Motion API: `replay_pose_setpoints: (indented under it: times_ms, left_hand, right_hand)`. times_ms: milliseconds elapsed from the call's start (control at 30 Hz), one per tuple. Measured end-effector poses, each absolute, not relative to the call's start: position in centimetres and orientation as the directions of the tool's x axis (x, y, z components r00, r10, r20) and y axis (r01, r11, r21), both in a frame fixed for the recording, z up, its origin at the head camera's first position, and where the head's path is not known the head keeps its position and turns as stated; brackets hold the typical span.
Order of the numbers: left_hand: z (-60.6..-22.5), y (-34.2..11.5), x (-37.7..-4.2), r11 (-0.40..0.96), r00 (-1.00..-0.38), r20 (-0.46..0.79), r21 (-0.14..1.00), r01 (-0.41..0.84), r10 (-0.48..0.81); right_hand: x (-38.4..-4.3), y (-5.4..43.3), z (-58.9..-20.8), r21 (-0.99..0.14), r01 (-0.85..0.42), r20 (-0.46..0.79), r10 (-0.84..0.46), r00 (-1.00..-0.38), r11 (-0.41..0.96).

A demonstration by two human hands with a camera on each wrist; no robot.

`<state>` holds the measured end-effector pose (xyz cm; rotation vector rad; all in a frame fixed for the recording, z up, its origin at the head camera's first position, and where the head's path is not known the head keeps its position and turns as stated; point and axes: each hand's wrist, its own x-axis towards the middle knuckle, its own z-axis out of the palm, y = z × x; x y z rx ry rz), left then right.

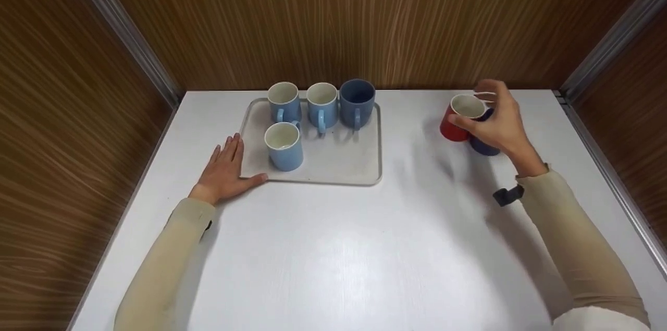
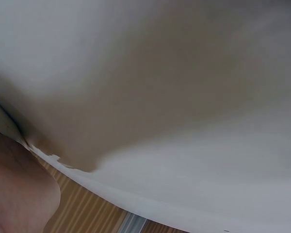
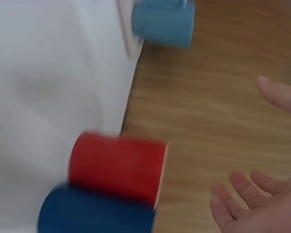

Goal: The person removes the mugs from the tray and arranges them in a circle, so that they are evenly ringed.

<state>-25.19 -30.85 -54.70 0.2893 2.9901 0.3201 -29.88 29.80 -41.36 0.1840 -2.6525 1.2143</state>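
Observation:
My left hand (image 1: 224, 172) lies spread at the near left corner of a pale tray (image 1: 341, 164), its thumb along the front rim. Over at the right, my right hand (image 1: 504, 125) is above a red mug (image 1: 452, 127) and a dark blue mug (image 1: 484, 146), partly hiding the blue one. In the right wrist view its thumb and fingers are spread apart, holding nothing, off to the side of the red mug's rim. Both mugs stand upright side by side. The left wrist view shows mostly blurred white tabletop (image 2: 194, 170).
Three light blue mugs (image 1: 284, 156) and a darker grey-blue mug (image 1: 357, 107) stand on the tray, one in front and three along the back. Wood-grain panels (image 1: 333, 18) wall the white table at the back and both sides.

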Motion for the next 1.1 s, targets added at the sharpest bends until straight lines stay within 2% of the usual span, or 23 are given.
replay_pose_setpoints:
  times_ms: [367,767,1100]
  left_hand:
    - [-54.5,-30.8,-25.3,0.958,-0.975,-0.107,0.235,0.166,0.196]
    - [-54.6,-31.0,-25.1,0.955,-0.974,-0.106,0.244,0.168,0.199]
    - [-54.7,-30.9,-25.3,0.955,-0.972,-0.120,0.242,0.170,0.203]
  right_hand:
    - [-30.4,19.7,-41.5,-0.714,-0.433,0.344,-0.264,-0.901,0.550]
    - [-30.1,9.8,-42.8,-0.745,-0.476,0.290,-0.416,-0.862,0.467]
    - [-29.7,5.9,-44.5,-0.819,-0.435,0.285,-0.391,-0.875,0.374]
